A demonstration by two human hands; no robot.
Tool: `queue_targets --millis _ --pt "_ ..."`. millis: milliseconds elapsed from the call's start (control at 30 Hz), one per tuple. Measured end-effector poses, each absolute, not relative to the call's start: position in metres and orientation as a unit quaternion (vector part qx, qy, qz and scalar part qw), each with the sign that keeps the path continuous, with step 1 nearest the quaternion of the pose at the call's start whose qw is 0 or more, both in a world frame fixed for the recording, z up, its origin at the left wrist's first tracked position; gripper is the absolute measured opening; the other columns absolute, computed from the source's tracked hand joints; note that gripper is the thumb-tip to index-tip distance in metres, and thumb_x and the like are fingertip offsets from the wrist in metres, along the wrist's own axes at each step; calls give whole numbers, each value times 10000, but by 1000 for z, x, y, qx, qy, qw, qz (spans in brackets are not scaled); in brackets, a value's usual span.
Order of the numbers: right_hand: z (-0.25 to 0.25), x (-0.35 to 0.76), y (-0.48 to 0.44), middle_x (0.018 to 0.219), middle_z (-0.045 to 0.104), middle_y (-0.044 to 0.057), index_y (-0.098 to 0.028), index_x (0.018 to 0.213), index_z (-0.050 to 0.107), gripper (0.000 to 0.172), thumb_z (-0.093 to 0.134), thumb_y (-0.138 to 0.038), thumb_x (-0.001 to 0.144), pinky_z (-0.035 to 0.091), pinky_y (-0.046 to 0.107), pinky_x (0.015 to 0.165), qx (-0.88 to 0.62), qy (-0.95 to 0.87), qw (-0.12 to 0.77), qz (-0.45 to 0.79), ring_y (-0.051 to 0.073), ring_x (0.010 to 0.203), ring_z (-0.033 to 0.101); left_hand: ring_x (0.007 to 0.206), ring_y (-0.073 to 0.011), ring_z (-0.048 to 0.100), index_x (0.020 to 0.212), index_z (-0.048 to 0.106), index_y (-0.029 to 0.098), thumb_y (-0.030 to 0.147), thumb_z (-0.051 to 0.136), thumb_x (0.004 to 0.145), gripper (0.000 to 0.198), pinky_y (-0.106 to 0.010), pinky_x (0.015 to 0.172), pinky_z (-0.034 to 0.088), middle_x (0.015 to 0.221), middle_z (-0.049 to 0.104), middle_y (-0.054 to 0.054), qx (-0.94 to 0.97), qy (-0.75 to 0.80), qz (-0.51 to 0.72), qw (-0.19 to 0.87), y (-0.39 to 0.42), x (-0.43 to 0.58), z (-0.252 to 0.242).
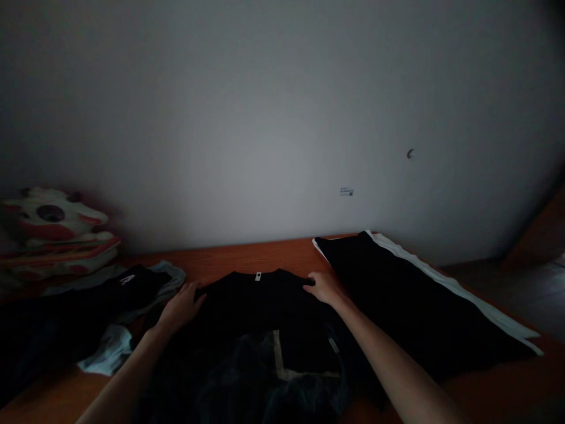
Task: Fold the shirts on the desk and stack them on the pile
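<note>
A black T-shirt (238, 300) lies spread in front of me with its collar toward the wall. It has a small white neck label (258, 276) and a pale angular line on its lower part. My left hand (180, 305) is closed on the shirt's left shoulder, thumb toward the collar. At the opposite shoulder, my right hand (324, 289) pinches the fabric between thumb and fingers. The shirt's lower end is dark and blends into what lies nearest me.
Black clothing (397, 288) with white edging lies flat on the right of the brown wooden surface (212, 258). To the left are heaped dark and grey-blue clothes (106, 350). A white-and-red plush toy (57, 215) stands behind them. A grey wall (265, 147) borders the far edge.
</note>
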State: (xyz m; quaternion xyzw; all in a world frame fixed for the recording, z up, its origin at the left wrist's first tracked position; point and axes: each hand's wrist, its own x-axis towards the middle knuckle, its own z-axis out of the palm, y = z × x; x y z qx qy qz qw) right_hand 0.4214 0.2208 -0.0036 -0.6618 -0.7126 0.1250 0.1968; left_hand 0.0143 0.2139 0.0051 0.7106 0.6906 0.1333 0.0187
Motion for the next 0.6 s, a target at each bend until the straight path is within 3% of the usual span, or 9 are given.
queue_targets --millis 67,133,200,333,467,533,600 --pt "3 423 221 974 753 94 -197 922 743 106 720 -183 819 506 319 872 -656 -716 213 108 257 976 710 977 -285 731 1027 698 184 310 535 795 311 -358 880 552 1021 771 -117 722 679 132 36 216 13 9" --pt "14 428 220 1047 714 88 -212 951 718 102 654 -189 875 493 322 908 -648 -717 243 81 242 1026 682 943 -264 726 961 708 214 316 525 804 261 -335 875 548 984 763 -93 728 670 141 39 213 11 22" --pt "26 436 216 1125 652 85 -222 999 679 135 577 -189 917 490 323 921 -619 -724 301 40 223 1047 658 1009 -267 694 1017 696 205 376 462 871 325 -361 944 522 1064 726 -111 714 664 222 -4 206 9 40" --pt "46 456 200 1092 563 57 -224 921 612 146 548 -120 843 517 282 764 -551 -738 389 -21 166 826 647 1029 -260 648 1028 696 202 505 487 863 403 -379 959 512 1103 645 -104 674 607 412 -82 180 -2 65" --pt "54 473 170 938 590 25 -224 812 568 157 589 -88 736 482 283 715 -565 -782 263 -13 165 748 625 789 -204 663 823 714 269 418 589 729 216 -306 719 531 1009 652 -42 747 600 287 -12 148 -26 50" --pt "52 477 155 735 595 -8 -225 722 534 131 608 -121 748 468 281 667 -566 -806 155 78 178 681 636 654 -187 646 725 674 283 351 601 683 108 -281 618 489 796 672 4 778 592 202 54 133 -39 32" --pt "48 477 147 558 567 -34 -227 675 504 166 621 -207 792 461 270 574 -578 -776 39 250 173 533 622 559 -195 648 743 644 287 343 584 711 88 -268 525 451 627 663 33 777 594 134 162 123 -47 15"
